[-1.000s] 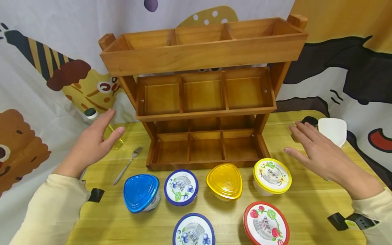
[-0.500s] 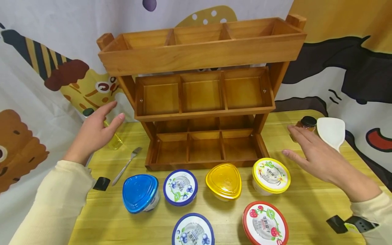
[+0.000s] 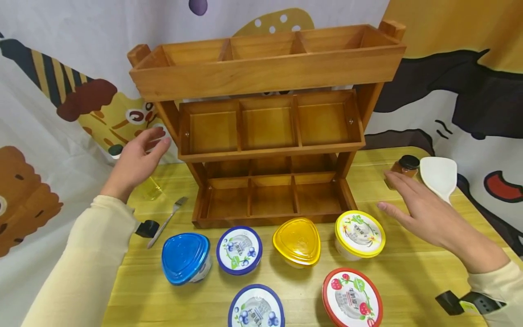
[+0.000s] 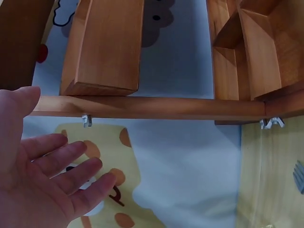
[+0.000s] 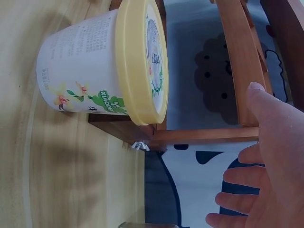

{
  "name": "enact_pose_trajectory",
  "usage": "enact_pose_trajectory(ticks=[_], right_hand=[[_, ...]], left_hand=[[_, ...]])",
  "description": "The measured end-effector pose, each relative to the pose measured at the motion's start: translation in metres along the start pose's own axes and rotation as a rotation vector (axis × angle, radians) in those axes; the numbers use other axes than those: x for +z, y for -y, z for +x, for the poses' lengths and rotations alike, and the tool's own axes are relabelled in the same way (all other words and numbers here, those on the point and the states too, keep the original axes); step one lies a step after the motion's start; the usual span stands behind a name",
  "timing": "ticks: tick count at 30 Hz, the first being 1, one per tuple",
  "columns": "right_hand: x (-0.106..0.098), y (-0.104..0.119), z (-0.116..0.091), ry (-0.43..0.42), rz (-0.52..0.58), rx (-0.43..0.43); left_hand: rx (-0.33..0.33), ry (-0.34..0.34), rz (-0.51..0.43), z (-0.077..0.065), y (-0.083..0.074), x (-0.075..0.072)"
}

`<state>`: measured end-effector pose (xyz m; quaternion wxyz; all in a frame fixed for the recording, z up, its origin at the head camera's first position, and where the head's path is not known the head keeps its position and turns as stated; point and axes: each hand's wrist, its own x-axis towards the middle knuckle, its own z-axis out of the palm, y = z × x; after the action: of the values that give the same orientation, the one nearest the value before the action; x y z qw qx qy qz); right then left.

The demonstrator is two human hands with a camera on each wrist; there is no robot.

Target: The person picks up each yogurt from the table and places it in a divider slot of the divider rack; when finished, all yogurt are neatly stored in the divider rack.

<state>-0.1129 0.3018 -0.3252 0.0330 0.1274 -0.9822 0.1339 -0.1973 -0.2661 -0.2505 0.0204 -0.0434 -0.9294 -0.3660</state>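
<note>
Now we see the wooden rack (image 3: 265, 76) upright on the table (image 3: 303, 290), its three tiers each divided into three compartments. Near its left side is the left hand (image 3: 136, 162), with fingers loosely bent and holding nothing. To the right of the rack we find the right hand (image 3: 426, 206), its fingers extended and likewise free. Just before the rack's right front corner stands the yellow-lidded tub (image 3: 360, 234), and the golden container (image 3: 298, 241) is before its middle. Further left in front of the rack we notice the blueberry tub (image 3: 239, 250) and the blue container (image 3: 185, 259); farther from it is the red-rimmed tub (image 3: 352, 297). Left of the rack lie the fork (image 3: 167, 222) and the bottle (image 3: 152, 188), partly hidden. Right of it are the black-lidded jar (image 3: 408, 163) and the white spatula (image 3: 439, 175). Behind the rack hangs the printed curtain (image 3: 102, 27).
</note>
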Motion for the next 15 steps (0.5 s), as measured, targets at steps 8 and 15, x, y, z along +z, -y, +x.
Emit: enact_pose_trajectory(ticks=[8, 15], right_hand=[[0.005, -0.004, -0.002, 0.026, 0.051, 0.008], [0.010, -0.007, -0.006, 0.040, 0.095, 0.026]], left_hand=[[0.008, -0.007, -0.056, 0.015, 0.001, 0.006], [0.016, -0.056, -0.115, 0.026, -0.008, 0.019]])
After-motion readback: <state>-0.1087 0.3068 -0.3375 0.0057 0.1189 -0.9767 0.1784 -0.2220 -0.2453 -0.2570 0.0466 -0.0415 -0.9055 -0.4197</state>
